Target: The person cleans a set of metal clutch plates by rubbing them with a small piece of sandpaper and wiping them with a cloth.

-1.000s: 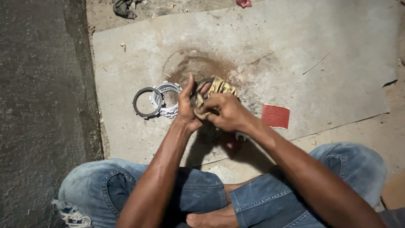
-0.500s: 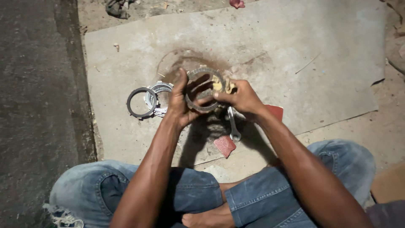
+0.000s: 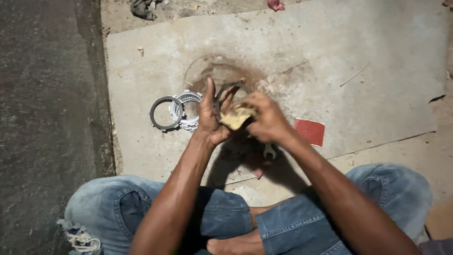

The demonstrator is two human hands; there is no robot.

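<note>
While left hand [image 3: 210, 118] grips ring [image 3: 231, 89], right hand [image 3: 266, 118] clenches rag [image 3: 236, 117]; I judge mid-rub, next rotate ring.

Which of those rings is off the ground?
The dark ring in the left hand; the dark ring and pale toothed stack lie on the slab.

Head-worn view, steeply downward, close.

No packages, labels, signs or screens — none anywhere (ground and slab included).
</note>
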